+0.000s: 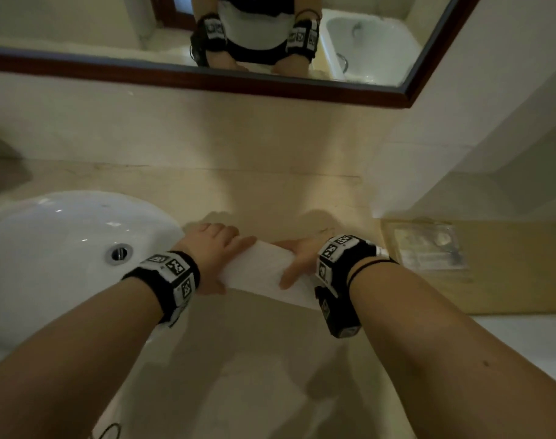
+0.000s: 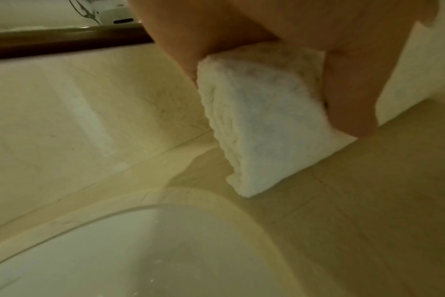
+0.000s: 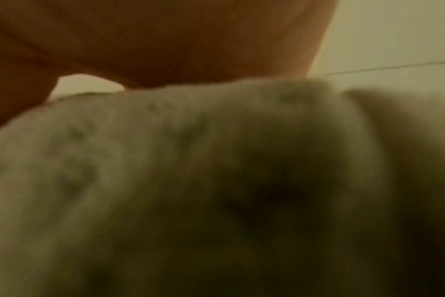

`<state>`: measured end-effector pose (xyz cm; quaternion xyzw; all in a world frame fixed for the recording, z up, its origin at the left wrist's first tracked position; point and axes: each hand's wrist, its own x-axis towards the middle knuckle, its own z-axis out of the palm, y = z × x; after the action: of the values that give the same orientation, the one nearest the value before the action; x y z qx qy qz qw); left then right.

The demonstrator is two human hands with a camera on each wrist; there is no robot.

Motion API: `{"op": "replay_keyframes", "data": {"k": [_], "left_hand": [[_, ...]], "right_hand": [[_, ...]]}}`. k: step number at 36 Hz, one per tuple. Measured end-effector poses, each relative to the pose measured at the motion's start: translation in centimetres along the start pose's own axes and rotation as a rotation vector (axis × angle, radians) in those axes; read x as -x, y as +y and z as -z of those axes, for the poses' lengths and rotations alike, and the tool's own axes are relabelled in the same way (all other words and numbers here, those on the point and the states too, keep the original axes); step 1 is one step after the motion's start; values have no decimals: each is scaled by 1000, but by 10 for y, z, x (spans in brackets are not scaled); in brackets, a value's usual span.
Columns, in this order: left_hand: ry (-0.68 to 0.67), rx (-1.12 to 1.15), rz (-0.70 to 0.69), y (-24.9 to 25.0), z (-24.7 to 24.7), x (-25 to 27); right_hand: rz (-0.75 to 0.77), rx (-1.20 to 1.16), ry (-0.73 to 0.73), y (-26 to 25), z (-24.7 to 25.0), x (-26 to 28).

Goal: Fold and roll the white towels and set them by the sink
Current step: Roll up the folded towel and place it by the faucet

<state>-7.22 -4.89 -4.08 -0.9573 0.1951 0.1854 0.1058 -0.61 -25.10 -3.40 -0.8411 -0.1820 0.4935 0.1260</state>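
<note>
A white towel [image 1: 260, 267], rolled into a thick log, lies on the beige marble counter [image 1: 270, 191] just right of the white sink [image 1: 48, 248]. My left hand [image 1: 219, 245] grips its left end, fingers over the top and thumb on the near side. In the left wrist view the towel's [image 2: 262, 120] layered end faces the camera, with the thumb [image 2: 351, 90] pressed on it beside the sink rim [image 2: 140, 251]. My right hand [image 1: 298, 255] grips the right end, thumb along the near side. The right wrist view is filled by blurred towel [image 3: 191, 180] under the hand [image 3: 140, 40].
A dark wood-framed mirror [image 1: 270, 80] hangs on the wall behind the counter. A tan board [image 1: 507, 280] with a clear plastic packet [image 1: 428, 248] sits at the right. The sink drain [image 1: 119, 253] is left of my left wrist.
</note>
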Motion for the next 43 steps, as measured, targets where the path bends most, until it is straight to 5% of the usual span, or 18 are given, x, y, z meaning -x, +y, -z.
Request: {"op": "replay_keyframes", "data": {"k": [3,9,13,16,20,30,43], "left_hand": [[1,27,28,2,-1,-9],[-153,200,54,-13,17,-36],[-120,255,43,-16,21,-34],[50,48,-47,-16,7,-26],[69,-111,-103,-14,-7,-19],[95,-164,-49,-29,14,15],[205,-192,116,-33,29,143]], "right_hand": [[5,101,64,2,-3,0],[-16,380,465,28,-25,20],[-59,549,457,28,-34,20],[-85,551,496,23,-37,18],[-146,440,517,11,-38,17],[-134,366,598,-25,-42,34],[13,505,744,-105,-80,99]]}}
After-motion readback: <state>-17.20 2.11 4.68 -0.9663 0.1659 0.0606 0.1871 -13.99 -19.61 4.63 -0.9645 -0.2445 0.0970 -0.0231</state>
